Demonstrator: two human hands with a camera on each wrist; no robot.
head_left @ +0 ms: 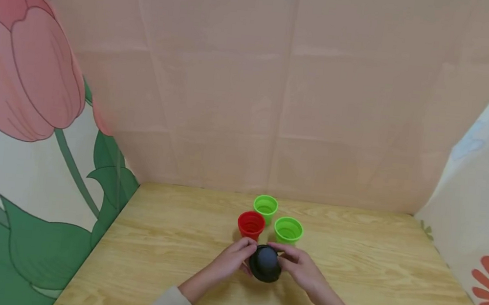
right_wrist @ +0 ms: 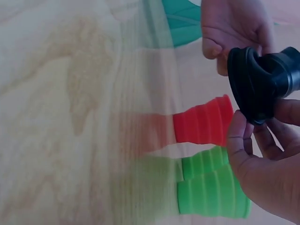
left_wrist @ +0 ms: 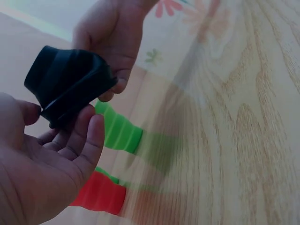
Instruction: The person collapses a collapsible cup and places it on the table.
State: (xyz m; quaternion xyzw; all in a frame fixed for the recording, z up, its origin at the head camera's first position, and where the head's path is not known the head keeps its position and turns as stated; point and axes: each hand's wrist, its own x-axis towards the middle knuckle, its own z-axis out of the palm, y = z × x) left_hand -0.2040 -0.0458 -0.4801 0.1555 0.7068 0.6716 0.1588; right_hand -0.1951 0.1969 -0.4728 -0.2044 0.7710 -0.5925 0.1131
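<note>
A black collapsible cup (head_left: pixel 266 263) is held above the table between both hands, its base toward the head camera. Part of its ribbed wall looks folded in the right wrist view. My left hand (head_left: pixel 230 260) grips the rim on the left, thumb on one side and fingers on the other. On the opposite side, my right hand (head_left: pixel 301 270) pinches the rim between thumb and fingers. Just beyond the hands stand a red cup (head_left: pixel 251 225) and two green cups, one nearer (head_left: pixel 288 230) and one farther back (head_left: pixel 265 206), all upright with ribbed walls.
The wood-grain table (head_left: pixel 174 244) reaches back to a plain pinkish sheet (head_left: pixel 241 98). A tulip-printed sheet (head_left: pixel 45 64) borders the left side, and a white flower-printed sheet (head_left: pixel 479 194) the right.
</note>
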